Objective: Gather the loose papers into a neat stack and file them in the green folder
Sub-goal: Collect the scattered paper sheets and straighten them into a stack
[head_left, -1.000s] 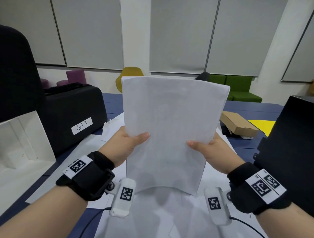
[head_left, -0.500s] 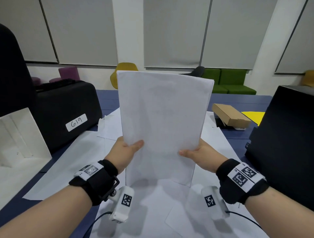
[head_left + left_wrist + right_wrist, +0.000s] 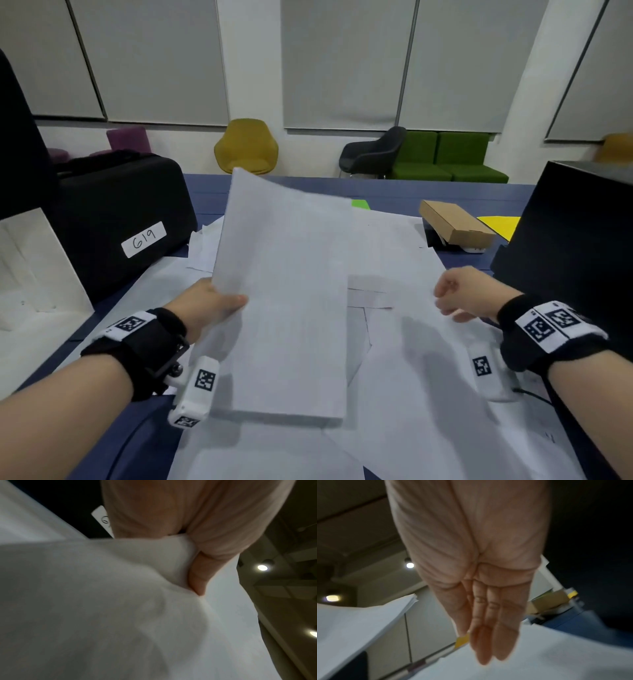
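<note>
Right hand (image 3: 459, 294) has released the flat paper stack (image 3: 284, 291).

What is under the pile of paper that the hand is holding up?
Under the held stack, gripped by the left hand, more loose white sheets lie spread on the blue table. Whatever lies beneath those sheets is covered.

the paper stack (image 3: 284, 291) is plain white, like the loose sheets (image 3: 394, 246) under it. the worktop (image 3: 394, 197) is dark blue. a black case (image 3: 113, 219) on the left carries a white label (image 3: 144, 238) with dark handwriting. on the far right sit a brown cardboard box (image 3: 457, 224) and a yellow sheet (image 3: 500, 224); a bright green corner (image 3: 360, 204) peeks out. the wrist bands (image 3: 551, 327) are black with black-and-white square-patterned tags.
</note>
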A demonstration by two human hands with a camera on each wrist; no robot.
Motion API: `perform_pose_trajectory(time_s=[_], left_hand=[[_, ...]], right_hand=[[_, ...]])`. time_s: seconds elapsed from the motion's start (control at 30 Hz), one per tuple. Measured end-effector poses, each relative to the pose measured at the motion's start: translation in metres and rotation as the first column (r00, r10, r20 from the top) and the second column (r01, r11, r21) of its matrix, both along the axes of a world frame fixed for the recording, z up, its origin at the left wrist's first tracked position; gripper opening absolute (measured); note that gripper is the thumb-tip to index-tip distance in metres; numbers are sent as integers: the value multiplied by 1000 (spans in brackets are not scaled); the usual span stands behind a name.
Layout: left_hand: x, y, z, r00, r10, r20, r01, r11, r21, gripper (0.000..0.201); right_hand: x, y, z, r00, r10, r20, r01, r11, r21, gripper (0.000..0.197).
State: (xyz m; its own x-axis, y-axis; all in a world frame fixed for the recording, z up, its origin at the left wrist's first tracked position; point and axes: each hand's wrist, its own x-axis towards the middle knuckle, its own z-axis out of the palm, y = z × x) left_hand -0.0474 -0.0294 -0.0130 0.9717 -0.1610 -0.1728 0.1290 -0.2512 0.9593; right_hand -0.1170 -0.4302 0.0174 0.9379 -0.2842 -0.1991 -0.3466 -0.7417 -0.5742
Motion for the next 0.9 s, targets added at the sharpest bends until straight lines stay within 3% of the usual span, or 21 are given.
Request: perform_pose_trajectory(time_s=[0.1,0.2,0.27,0.37,0.43,0.7,0.9], left_hand=[[0,7,-11,996,-8,-83,11,999,44,32],[4,13,-19,993,3,-116,5,998,68,35],[5,17,-23,991,13,-129,-3,997,74,39],[3,21,-35,986,41,-160,-27,996,90,26],[2,23,-45,984,48,-172,-31,994,102,34],[6,26,-48,982,24,-186,-4,994,109,46],[8,30,-49,979,3,-204,18,995,101,56]], right_hand=[[-5,-12,-7,974,-23,-225,-52,945,-323,20],[-12,-8,-12,882,-71,-466,-210,826,-524,39],[-14,-6,-20,831,-113,-544,-242,807,-538,62],[-15,-1,-32,844,-180,-505,-133,842,-522,93],[-12,1,-39,857,-193,-478,-87,860,-503,104],[8,15,-48,899,-102,-426,-135,861,-491,93],[21,27,-37,881,-3,-473,-250,846,-471,57]])
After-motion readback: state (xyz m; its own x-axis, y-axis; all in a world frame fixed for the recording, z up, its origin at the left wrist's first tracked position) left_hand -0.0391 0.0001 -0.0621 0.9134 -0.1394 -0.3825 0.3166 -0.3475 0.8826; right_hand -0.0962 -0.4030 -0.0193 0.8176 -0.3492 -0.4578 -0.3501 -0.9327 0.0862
